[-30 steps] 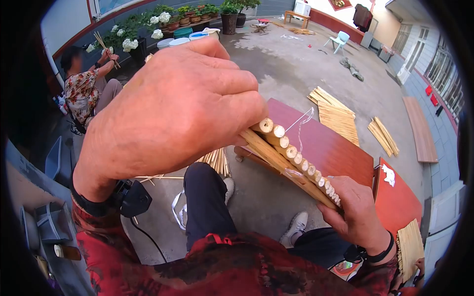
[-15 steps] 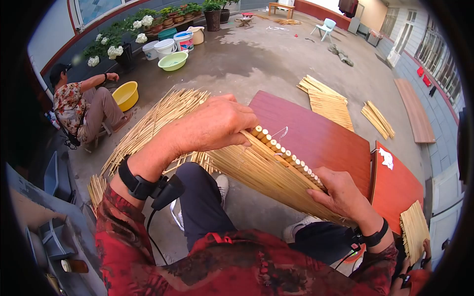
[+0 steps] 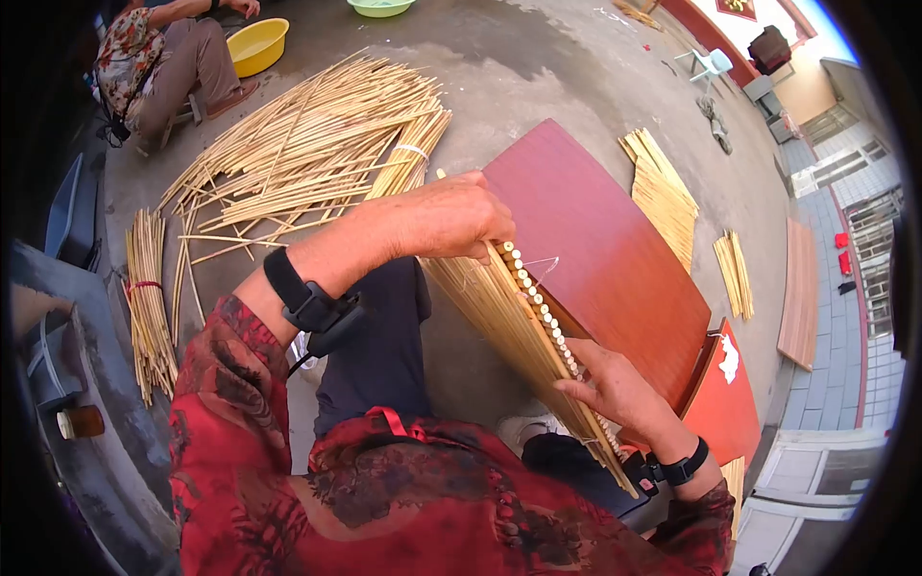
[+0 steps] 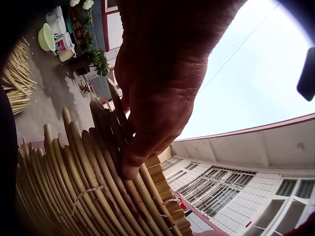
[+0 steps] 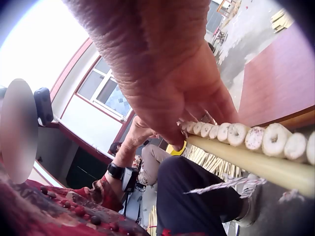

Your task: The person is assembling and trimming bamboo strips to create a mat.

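Note:
Both hands hold up a mat of pale yellow stalks (image 3: pixel 495 322) tied side by side with thin string, its row of cut round ends facing right. My left hand (image 3: pixel 461 219) grips its far upper corner; in the left wrist view the thumb (image 4: pixel 130 167) presses on the stalks (image 4: pixel 93 184), the other fingers hidden behind. My right hand (image 3: pixel 615 386) grips the edge nearer my body, thumb on the face turned to me. In the right wrist view, the white pithy ends (image 5: pixel 256 137) run out from under that hand, and a loose twisted string (image 5: pixel 229 184) hangs below.
A reddish-brown board table (image 3: pixel 595 259) stands beyond the mat, with an orange-red one (image 3: pixel 722 398) beside it. Loose stalks (image 3: pixel 307 134) and a tied bundle (image 3: pixel 146 298) lie on the ground at left. A person (image 3: pixel 182 67) sits near a yellow basin (image 3: pixel 257 46).
My left hand has come down and away from the head camera, still gripping the mat, which now slants more steeply. The head view has tilted downward. The seated person no longer holds up stalks.

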Available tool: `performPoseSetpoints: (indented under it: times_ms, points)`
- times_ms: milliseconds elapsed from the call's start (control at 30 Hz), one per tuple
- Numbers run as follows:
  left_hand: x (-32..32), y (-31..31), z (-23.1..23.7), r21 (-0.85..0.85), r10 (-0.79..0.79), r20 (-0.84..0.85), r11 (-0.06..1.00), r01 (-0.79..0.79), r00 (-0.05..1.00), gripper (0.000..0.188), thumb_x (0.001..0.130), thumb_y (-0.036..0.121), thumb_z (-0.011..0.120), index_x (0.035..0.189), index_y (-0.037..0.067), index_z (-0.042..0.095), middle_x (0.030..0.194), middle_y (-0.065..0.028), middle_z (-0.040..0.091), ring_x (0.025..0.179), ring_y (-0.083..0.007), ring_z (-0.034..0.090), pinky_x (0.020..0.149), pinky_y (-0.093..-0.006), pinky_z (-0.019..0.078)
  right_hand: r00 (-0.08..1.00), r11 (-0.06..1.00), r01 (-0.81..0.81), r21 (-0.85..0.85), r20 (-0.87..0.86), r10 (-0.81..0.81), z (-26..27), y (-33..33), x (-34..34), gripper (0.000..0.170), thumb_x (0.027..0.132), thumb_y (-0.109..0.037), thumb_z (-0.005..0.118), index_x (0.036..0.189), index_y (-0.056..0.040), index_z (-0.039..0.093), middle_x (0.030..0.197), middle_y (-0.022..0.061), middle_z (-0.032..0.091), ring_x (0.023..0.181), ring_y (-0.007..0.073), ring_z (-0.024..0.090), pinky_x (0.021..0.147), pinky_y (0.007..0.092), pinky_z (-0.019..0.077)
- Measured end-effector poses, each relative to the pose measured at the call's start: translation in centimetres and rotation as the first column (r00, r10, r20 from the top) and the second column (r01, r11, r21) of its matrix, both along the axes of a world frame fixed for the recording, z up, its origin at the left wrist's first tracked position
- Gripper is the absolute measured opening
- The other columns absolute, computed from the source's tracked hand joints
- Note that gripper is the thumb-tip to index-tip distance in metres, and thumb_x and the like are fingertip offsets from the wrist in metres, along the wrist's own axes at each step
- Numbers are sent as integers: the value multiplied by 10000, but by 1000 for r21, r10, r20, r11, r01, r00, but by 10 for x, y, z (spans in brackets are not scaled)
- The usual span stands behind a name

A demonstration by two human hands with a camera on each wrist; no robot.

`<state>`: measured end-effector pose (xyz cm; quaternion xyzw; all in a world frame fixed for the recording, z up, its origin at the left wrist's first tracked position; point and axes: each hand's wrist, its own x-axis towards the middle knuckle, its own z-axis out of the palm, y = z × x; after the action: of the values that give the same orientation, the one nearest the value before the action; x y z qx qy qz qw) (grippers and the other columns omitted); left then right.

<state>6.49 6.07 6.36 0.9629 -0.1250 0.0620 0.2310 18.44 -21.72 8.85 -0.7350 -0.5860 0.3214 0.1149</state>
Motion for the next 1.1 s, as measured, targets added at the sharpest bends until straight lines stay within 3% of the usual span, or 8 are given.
performPoseSetpoints:
  times_ms: [133,333,533,700,733,800,900,1100]
  points:
    - [-2,15,-18,-120,43,8,992,-42,999,190,704,108,662,885,89,606,814,-37,609,869,-217,571,867,-368,355,995,997,-49,53,88,44,-15,12,-9,487,783,-195,659,1174,15,458,951,218,561,766,358,598,662,404,489]
    - [25,21,-3,-37,34,72,999,-32,997,208,763,156,640,961,94,626,935,-52,614,1061,-224,508,1071,-477,187,969,969,246,4,9,-246,5,19,-11,402,797,-97,610,1166,7,489,828,140,595,600,196,566,571,294,471]
    - [31,21,-41,-43,99,289,995,-91,952,256,803,135,595,1052,80,578,1063,-95,586,1165,-241,456,1100,-498,123,960,969,244,38,-150,-236,-4,23,0,352,860,-133,586,1168,11,495,854,109,582,709,155,566,665,278,466]
    - [10,36,-54,-113,92,255,991,-64,963,242,819,122,572,1058,86,566,1032,-73,595,1110,-232,500,1097,-486,148,949,958,257,125,-219,-226,2,56,31,254,891,-147,566,1107,-13,563,893,116,581,815,148,599,658,258,463]
    - [7,38,-54,-125,56,267,992,-23,962,235,821,119,568,1054,87,564,1002,-65,597,1082,-226,517,1095,-480,158,952,963,243,119,-221,-213,1,67,41,254,891,-147,566,1107,-13,563,893,116,581,815,148,599,658,258,463]
    - [2,41,-53,-148,60,275,989,-19,959,219,830,125,553,1046,90,565,962,-57,593,1048,-217,527,1093,-476,166,976,924,-5,382,204,-78,0,96,55,195,848,-58,597,1042,-41,603,854,106,572,772,186,611,611,270,458]
    - [-4,42,-51,-170,64,297,985,-13,953,194,850,131,517,1034,93,565,894,-47,578,984,-209,539,1088,-473,179,950,891,-224,394,291,111,-9,134,42,213,796,1,630,999,-66,619,825,106,569,699,217,585,573,285,450]
    - [-12,42,-56,-193,88,378,981,-15,922,195,857,100,463,1027,83,558,852,-37,561,936,-202,544,1082,-474,194,957,923,-287,256,126,262,-19,147,54,218,753,-17,674,960,-66,628,709,89,545,607,214,540,534,294,432]
